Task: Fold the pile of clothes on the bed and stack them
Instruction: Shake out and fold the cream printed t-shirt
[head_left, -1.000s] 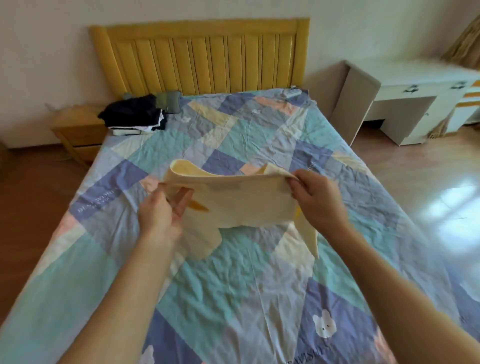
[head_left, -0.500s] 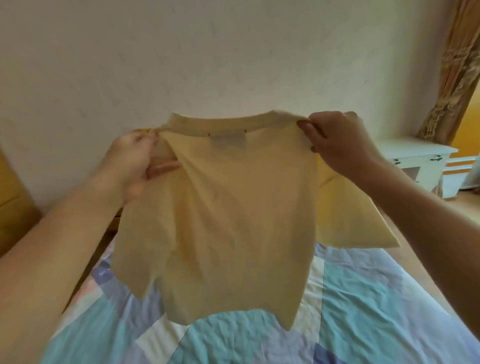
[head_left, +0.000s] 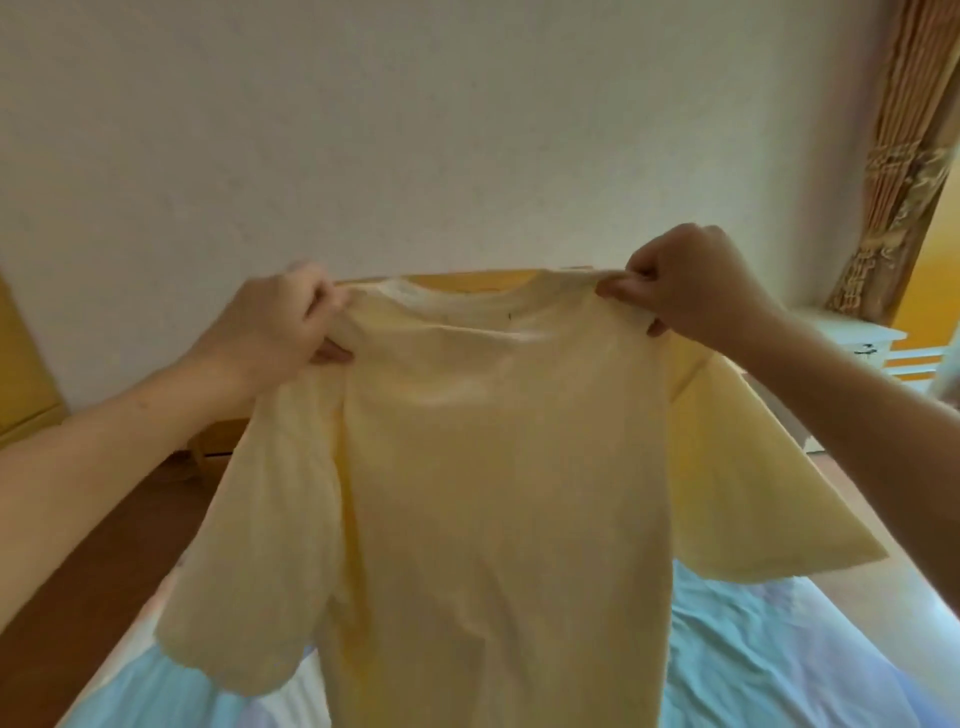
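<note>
1. A pale yellow short-sleeved cotton T-shirt (head_left: 498, 493) hangs in the air above the bed (head_left: 769, 670), held up by its shoulders, neckline at the top.
2. The left hand (head_left: 275, 325) grips the shirt's left shoulder, fingers curled round the cloth.
3. The right hand (head_left: 696, 283) pinches the right shoulder seam, fingers closed on the fabric.
4. Both sleeves hang outward; the hem drops below the frame.
5. A light blue patchwork quilt covers the bed beneath.

A home bedroom, a bed (head_left: 769, 670) with a pale blue patchwork cover along the bottom edge, a yellow headboard (head_left: 467, 278) against a plain white wall (head_left: 415, 130), gold patterned curtains (head_left: 904, 156) at the right, a white dresser (head_left: 862, 338) beside them, brown wooden floor (head_left: 104, 561) at the left
</note>
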